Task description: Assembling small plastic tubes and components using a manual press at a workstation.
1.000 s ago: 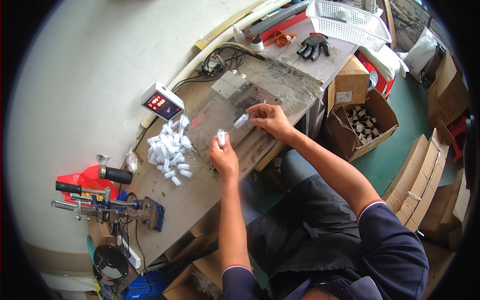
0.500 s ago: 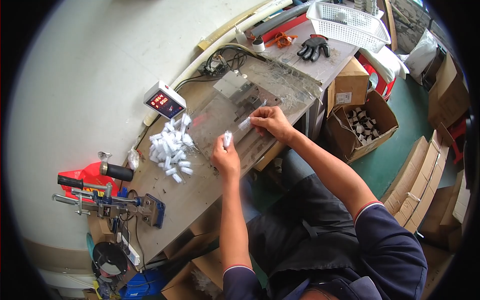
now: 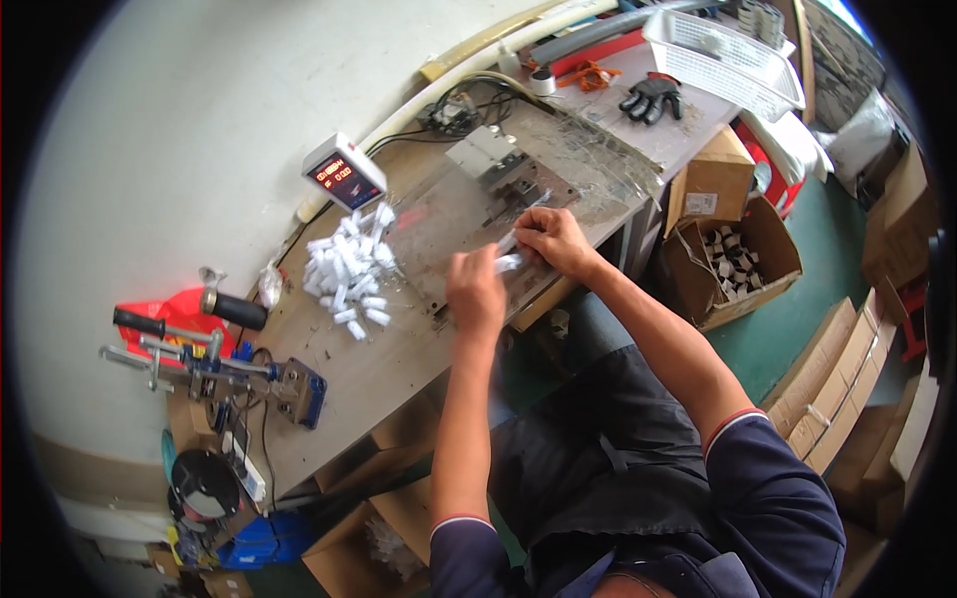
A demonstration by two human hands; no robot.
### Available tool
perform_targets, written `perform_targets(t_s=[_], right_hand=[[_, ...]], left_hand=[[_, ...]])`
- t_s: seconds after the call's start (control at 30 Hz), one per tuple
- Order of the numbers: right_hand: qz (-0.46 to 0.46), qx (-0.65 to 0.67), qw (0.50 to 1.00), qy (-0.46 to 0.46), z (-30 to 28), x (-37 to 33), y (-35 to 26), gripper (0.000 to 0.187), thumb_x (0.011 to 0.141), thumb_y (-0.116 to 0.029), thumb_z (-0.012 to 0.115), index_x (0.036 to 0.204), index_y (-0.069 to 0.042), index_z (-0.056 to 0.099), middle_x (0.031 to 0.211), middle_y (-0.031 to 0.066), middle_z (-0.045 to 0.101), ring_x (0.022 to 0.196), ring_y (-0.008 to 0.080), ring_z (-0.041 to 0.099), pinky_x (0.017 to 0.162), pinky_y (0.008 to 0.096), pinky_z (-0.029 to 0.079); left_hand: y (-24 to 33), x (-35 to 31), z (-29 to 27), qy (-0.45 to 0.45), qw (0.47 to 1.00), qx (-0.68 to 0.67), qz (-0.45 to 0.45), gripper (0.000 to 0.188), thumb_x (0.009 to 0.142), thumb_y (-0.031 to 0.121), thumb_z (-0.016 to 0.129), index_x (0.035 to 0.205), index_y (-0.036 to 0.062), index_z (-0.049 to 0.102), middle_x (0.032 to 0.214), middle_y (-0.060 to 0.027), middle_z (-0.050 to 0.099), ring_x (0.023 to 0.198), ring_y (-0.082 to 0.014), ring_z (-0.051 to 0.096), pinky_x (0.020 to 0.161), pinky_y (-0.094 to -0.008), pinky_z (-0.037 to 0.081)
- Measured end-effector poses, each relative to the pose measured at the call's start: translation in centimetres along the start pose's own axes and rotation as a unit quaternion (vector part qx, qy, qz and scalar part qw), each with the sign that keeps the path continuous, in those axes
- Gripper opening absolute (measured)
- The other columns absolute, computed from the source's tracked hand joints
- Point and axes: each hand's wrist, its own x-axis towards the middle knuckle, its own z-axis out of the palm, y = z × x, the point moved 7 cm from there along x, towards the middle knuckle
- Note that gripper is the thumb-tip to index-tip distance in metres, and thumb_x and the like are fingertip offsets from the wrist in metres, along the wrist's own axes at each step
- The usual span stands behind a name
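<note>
My left hand point(image 3: 475, 291) and my right hand point(image 3: 546, 237) meet over the front edge of a wooden workbench point(image 3: 389, 359). Between their fingertips is a small white plastic piece point(image 3: 506, 263), and both hands grip it. To the left lies a pile of several similar white pieces point(image 3: 346, 271). Just beyond my right hand stands a small metal fixture point(image 3: 495, 162) on a clear plastic sheet point(image 3: 469, 214).
A small digital display box point(image 3: 343, 172) stands by the wall. A metal hand tool with black handles point(image 3: 204, 364) is clamped at the bench's left end. An open cardboard box of parts point(image 3: 735, 261) sits on the floor at the right. Black gloves point(image 3: 650, 95) and a white basket point(image 3: 723, 60) lie beyond.
My left hand has moved right from near the pile and joined my right hand at the bench's front edge. My right hand has drawn slightly toward me.
</note>
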Motion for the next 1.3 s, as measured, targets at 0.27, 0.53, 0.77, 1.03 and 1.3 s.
perform_targets(t_s=[0.27, 0.53, 0.77, 1.03, 1.3], right_hand=[[-0.072, -0.132, 0.989, 0.005, 1.5, -0.9, -1.7, 0.020, 0.093, -0.016, 0.070, 0.100, 0.002, 0.072, 0.077, 0.0058, 0.069, 0.068, 0.0108, 0.061, 0.064, 0.0296, 0.050], [-0.151, -0.238, 0.959, 0.030, 6.9, 1.1, -2.7, 0.017, 0.089, -0.016, 0.071, 0.095, 0.000, 0.074, 0.078, 0.0126, 0.073, 0.069, 0.0193, 0.070, 0.066, 0.0332, 0.054], [-0.254, -0.407, 0.865, -0.148, 23.0, 2.5, -4.0, 0.015, 0.086, -0.021, 0.065, 0.083, -0.008, 0.072, 0.094, 0.0153, 0.073, 0.092, 0.0370, 0.070, 0.079, 0.0480, 0.056], [-0.171, -0.540, 0.804, -0.179, 27.7, 4.2, -1.7, 0.017, 0.079, -0.017, 0.067, 0.083, -0.003, 0.074, 0.089, 0.0211, 0.073, 0.089, 0.0376, 0.073, 0.079, 0.0480, 0.057], [-0.069, -0.408, 0.881, -0.229, 24.9, 4.9, -0.8, 0.018, 0.079, -0.018, 0.065, 0.086, -0.006, 0.076, 0.086, 0.0202, 0.074, 0.086, 0.0376, 0.072, 0.080, 0.0473, 0.056]], left_hand=[[-1.0, -0.7, 0.2, 0.015, 0.997, -0.071, -0.033, 0.033, 0.087, -0.005, 0.060, 0.119, 0.0026, 0.058, 0.103, -0.0210, 0.068, 0.100, -0.0412, 0.066, 0.085, -0.0500, 0.053], [-15.9, -8.2, -11.6, 0.372, 0.877, 0.003, -0.303, 0.027, 0.097, -0.001, 0.056, 0.124, 0.0024, 0.054, 0.098, -0.0159, 0.069, 0.088, -0.0279, 0.069, 0.080, -0.0401, 0.054], [-21.0, -13.7, -13.2, 0.441, 0.775, -0.052, -0.450, 0.019, 0.102, 0.009, 0.056, 0.116, -0.0045, 0.054, 0.099, -0.0178, 0.069, 0.086, -0.0276, 0.066, 0.081, -0.0399, 0.052], [-19.8, -11.8, -12.7, 0.402, 0.807, -0.049, -0.430, 0.020, 0.099, 0.005, 0.058, 0.119, 0.0014, 0.056, 0.098, -0.0181, 0.071, 0.091, -0.0336, 0.070, 0.082, -0.0432, 0.054], [-19.4, -11.1, -12.6, 0.370, 0.836, -0.047, -0.402, 0.028, 0.096, -0.003, 0.058, 0.123, 0.0029, 0.052, 0.102, -0.0169, 0.073, 0.097, -0.0341, 0.072, 0.084, -0.0445, 0.054]])
